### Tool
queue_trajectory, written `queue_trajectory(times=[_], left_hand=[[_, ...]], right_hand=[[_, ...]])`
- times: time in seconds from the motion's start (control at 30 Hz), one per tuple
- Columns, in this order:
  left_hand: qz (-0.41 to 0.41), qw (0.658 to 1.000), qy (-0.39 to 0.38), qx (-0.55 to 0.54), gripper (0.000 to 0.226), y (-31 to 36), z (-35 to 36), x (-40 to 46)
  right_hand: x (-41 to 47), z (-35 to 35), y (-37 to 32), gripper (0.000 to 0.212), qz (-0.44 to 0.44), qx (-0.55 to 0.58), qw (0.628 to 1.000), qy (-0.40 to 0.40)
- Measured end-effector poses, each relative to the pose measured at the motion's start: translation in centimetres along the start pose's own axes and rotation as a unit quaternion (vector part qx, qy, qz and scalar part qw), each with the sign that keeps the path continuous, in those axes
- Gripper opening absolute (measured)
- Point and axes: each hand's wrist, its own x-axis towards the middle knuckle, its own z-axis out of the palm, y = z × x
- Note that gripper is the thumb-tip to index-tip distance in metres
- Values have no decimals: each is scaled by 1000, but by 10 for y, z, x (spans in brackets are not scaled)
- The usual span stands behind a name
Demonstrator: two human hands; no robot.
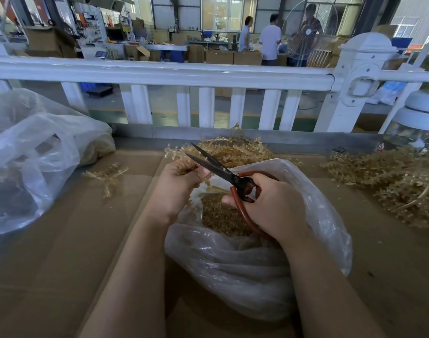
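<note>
Head view: bag (245, 276) of tan bits (220, 215)

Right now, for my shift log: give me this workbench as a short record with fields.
left hand: grips a tan sprig
right hand: holds red-handled scissors, blades open
clear bag: below both hands, holds small tan pieces
sprig piles: behind the bag and at right
surface: cardboard

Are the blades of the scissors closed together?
No, the scissors in the right hand have their two blades spread apart at the tips.
</note>
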Motion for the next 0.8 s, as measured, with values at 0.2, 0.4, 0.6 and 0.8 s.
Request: queue_trajectory(times=[0.2,0.4,0.6,0.8], left_hand=[[-4,998,-48,30,15,-1,0,1],[-5,998,-58,32,18,-3,0,1],[-4,999,-15,-29,12,-5,-1,2],[13,997,14,-75,19,-10,-2,5]], right_hand=[[0,0,-1,79,3,-2,1000,6],[-1,2,1,78,3,8,1000,8],[-2,3,2,79,8,23,1000,12],[-2,2,1,74,8,20,1000,17]])
